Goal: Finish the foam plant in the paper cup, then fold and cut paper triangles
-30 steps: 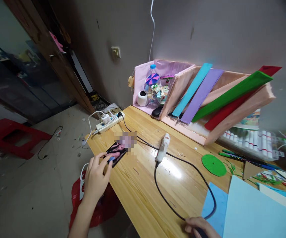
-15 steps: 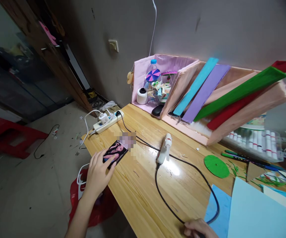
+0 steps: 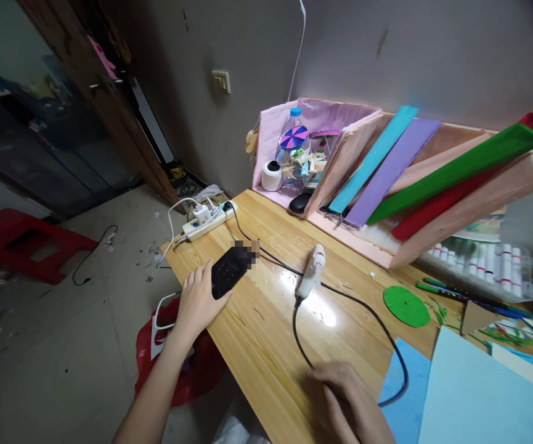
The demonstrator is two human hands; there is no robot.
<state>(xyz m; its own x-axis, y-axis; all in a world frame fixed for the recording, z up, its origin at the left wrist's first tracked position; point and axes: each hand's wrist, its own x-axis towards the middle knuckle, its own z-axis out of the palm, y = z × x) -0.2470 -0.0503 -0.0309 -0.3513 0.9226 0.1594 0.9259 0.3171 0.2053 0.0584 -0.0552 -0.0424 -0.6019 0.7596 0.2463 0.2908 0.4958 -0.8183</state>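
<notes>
My left hand (image 3: 201,302) grips the near end of a black smartphone (image 3: 229,274), fingers along one edge and thumb at the other. The phone is at the table's left edge, its screen dark with faint marks; a pixelated patch covers its far end. My right hand (image 3: 352,401) is low in the view, slightly blurred, over the black cord (image 3: 377,320). Its fingers are loosely curled with the thumb apart, and the fingertips meet the cord or hover just above it. That cord leads to a white handheld tool (image 3: 311,274) lying on the table.
A white power strip (image 3: 206,222) with plugs sits at the table's far left corner. Behind stands a pink cardboard organizer (image 3: 395,250) with coloured strips. A green disc (image 3: 406,306), blue sheets (image 3: 483,394) and a marker case (image 3: 492,268) are at right. A red bag (image 3: 187,385) hangs below the left edge.
The phone screen has gone from a lit picture to dark, and my left hand has shifted to its near end. My right hand has come up and left along the cord. The view shifted slightly.
</notes>
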